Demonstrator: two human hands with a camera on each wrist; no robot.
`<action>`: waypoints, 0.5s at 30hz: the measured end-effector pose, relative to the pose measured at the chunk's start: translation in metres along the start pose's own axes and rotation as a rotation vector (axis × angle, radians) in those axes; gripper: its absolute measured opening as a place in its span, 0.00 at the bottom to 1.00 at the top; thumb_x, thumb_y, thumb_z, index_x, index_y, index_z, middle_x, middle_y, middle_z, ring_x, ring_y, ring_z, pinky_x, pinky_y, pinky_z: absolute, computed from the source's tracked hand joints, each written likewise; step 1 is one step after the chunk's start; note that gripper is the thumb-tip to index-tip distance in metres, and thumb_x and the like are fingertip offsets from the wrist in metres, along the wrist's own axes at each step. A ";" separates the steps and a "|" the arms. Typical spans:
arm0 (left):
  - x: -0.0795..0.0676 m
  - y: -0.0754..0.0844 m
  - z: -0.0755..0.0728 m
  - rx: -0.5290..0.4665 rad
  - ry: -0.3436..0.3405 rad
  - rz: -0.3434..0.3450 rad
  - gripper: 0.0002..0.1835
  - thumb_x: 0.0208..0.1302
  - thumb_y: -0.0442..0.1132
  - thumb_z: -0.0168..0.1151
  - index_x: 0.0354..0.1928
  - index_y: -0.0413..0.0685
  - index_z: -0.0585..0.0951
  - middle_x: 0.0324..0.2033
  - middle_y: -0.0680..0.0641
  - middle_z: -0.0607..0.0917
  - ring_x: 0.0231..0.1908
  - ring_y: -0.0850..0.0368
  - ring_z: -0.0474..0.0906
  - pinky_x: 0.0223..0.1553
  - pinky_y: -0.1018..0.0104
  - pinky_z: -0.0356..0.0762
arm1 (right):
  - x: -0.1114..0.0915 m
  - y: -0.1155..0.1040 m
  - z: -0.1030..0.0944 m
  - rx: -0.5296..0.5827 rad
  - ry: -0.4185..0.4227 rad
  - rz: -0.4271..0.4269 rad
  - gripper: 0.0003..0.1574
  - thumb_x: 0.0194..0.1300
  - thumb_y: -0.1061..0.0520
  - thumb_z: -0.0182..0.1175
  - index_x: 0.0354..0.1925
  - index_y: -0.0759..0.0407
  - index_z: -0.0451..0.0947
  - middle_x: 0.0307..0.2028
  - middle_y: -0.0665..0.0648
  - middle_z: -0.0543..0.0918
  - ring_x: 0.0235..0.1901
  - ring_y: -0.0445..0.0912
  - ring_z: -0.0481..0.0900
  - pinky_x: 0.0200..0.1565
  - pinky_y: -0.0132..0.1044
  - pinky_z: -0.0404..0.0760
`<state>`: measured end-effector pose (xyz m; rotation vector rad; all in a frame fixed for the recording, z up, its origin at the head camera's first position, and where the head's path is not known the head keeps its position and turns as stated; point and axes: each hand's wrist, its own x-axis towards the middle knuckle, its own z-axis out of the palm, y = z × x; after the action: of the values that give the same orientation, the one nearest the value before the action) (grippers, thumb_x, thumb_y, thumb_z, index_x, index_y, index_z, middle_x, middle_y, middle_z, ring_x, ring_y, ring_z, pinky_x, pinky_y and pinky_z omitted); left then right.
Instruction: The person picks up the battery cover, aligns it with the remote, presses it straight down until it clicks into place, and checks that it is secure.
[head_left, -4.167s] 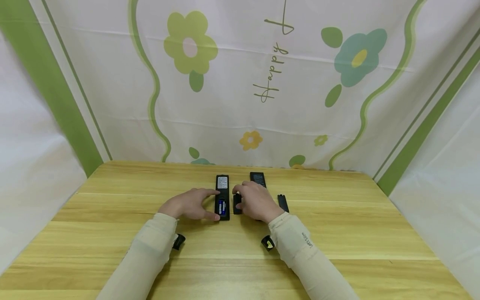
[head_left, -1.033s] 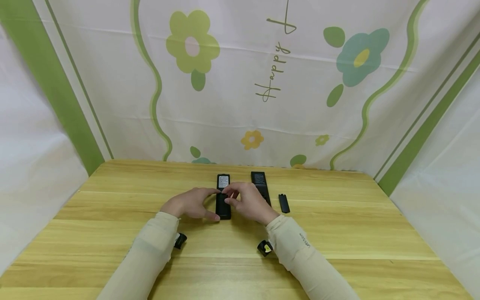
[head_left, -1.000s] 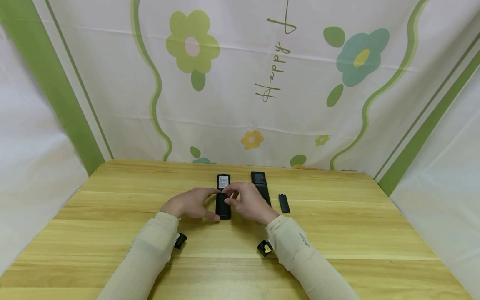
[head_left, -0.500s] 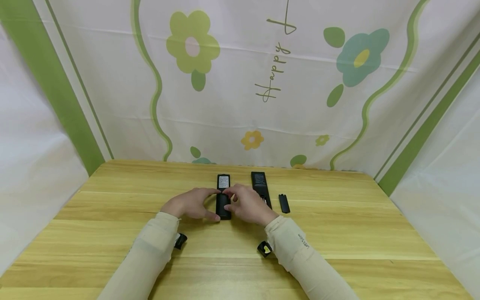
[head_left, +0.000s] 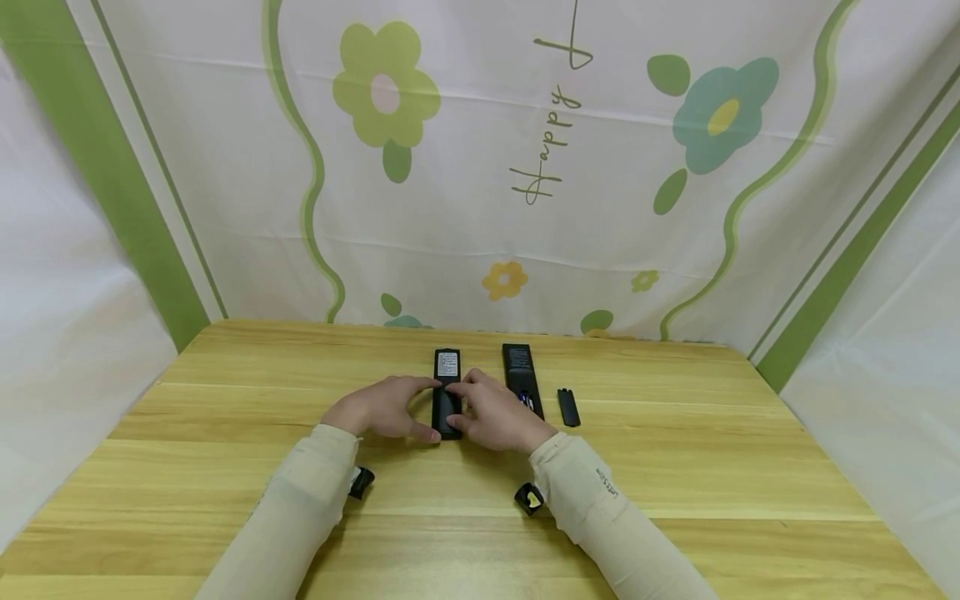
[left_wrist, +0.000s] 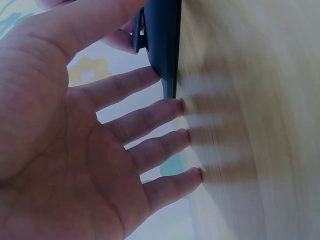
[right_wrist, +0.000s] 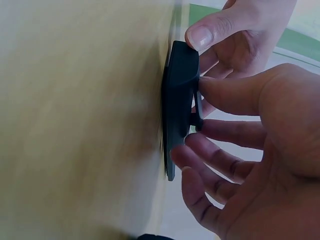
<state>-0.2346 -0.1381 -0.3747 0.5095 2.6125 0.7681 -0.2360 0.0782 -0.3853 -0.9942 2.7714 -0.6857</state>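
A black remote control point(head_left: 447, 364) lies back up on the table, its white label toward the far end. My left hand point(head_left: 382, 407) rests at its left side, thumb at the near end and forefinger farther along; in the left wrist view the fingers are spread and fairly straight. Between thumb and forefinger, my right hand point(head_left: 498, 412) pinches a black battery cover point(right_wrist: 198, 102). The cover sits over the battery compartment, and one hooked end stands clear of the remote in the right wrist view. Whatever lies beneath it is hidden.
Right of my right hand lies a second black remote control point(head_left: 519, 362), its compartment uncovered with blue batteries point(head_left: 527, 402) showing. A loose battery cover point(head_left: 568, 407) lies farther right on the wooden table point(head_left: 675, 467). A patterned cloth point(head_left: 465, 208) hangs behind.
My right hand has brought the battery cover from the table onto the left remote, hiding its blue batteries. Lately its thumb has slid toward the near end. My left hand has hardly moved.
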 end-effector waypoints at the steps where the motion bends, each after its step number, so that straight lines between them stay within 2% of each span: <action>1: 0.000 0.000 0.000 0.003 0.000 -0.001 0.46 0.59 0.52 0.76 0.76 0.50 0.66 0.73 0.40 0.67 0.73 0.39 0.60 0.68 0.37 0.61 | 0.000 0.000 0.000 0.001 -0.006 0.005 0.32 0.73 0.51 0.63 0.70 0.61 0.72 0.51 0.55 0.75 0.35 0.42 0.73 0.37 0.34 0.76; 15: -0.001 0.002 0.000 0.010 0.000 -0.002 0.46 0.59 0.52 0.76 0.76 0.49 0.66 0.73 0.40 0.67 0.73 0.39 0.60 0.68 0.38 0.62 | -0.002 -0.002 0.000 -0.030 -0.039 0.029 0.35 0.75 0.49 0.60 0.73 0.62 0.67 0.52 0.55 0.73 0.35 0.43 0.72 0.36 0.35 0.75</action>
<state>-0.2330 -0.1369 -0.3726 0.5099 2.6176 0.7541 -0.2335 0.0775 -0.3840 -0.9601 2.7643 -0.6154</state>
